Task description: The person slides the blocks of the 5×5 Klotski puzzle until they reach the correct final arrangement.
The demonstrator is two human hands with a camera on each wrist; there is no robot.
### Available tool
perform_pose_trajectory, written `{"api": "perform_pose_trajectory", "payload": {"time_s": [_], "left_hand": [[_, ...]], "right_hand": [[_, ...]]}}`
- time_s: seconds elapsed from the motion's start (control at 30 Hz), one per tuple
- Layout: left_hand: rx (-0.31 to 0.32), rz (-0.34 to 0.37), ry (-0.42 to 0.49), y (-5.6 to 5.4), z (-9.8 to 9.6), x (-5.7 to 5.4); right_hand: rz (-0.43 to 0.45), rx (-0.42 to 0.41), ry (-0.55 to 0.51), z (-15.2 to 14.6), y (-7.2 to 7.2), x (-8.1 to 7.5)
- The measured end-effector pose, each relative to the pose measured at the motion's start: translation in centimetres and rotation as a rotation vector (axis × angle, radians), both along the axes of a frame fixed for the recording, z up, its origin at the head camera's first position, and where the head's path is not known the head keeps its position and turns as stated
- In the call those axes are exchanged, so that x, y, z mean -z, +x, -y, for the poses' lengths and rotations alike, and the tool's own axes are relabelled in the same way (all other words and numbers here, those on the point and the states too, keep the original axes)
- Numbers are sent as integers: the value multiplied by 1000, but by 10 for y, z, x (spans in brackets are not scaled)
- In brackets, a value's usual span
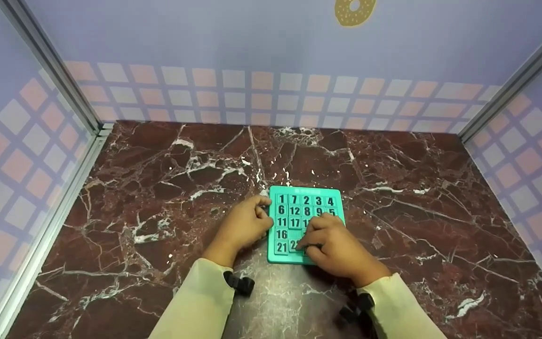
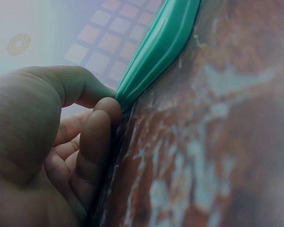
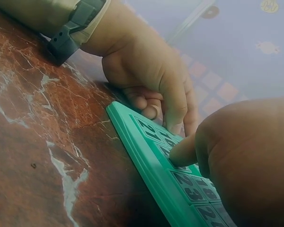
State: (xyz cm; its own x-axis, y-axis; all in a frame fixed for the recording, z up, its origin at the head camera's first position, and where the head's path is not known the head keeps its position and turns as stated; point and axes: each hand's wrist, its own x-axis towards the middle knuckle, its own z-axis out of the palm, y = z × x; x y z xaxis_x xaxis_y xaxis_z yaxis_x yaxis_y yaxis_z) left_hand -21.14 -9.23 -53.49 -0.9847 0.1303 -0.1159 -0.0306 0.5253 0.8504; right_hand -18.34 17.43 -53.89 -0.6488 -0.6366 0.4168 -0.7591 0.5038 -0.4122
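Observation:
A turquoise number slide puzzle (image 1: pixel 306 190) with several numbered tiles lies flat on the table. My left hand (image 1: pixel 243 222) holds its left edge; in the left wrist view the thumb and a fingertip of that hand (image 2: pixel 42 123) pinch the green rim (image 2: pixel 156 52). Over the puzzle's lower right is my right hand (image 1: pixel 334 247), a fingertip touching the tile numbered 22 (image 1: pixel 293 245). A gap shows just above that tile, right of tile 16 (image 1: pixel 282 234). The right wrist view shows the right hand (image 3: pixel 251 156) with one digit pressed on a tile; its other fingers are hidden.
The table (image 1: pixel 158 197) has a dark red marble pattern with white veins. Lilac walls (image 1: pixel 214 42) with pink and white squares stand behind and at both sides. A dark wrist device (image 1: pixel 239 283) sits at each sleeve end.

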Motion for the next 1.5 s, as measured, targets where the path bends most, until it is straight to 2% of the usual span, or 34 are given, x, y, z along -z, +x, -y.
{"api": "perform_pose_trajectory", "payload": {"time_s": [0.7,1.03,1.5], "left_hand": [[-4,17,9,0,-1,-1],[-3,23,22,-1,-1,0],[-6,21,7,-1,-1,1]], "right_hand": [[-10,-59,-10,0,1,0],[24,-55,3,0,2,-2],[-1,-58,-13,1,1,0]]}}
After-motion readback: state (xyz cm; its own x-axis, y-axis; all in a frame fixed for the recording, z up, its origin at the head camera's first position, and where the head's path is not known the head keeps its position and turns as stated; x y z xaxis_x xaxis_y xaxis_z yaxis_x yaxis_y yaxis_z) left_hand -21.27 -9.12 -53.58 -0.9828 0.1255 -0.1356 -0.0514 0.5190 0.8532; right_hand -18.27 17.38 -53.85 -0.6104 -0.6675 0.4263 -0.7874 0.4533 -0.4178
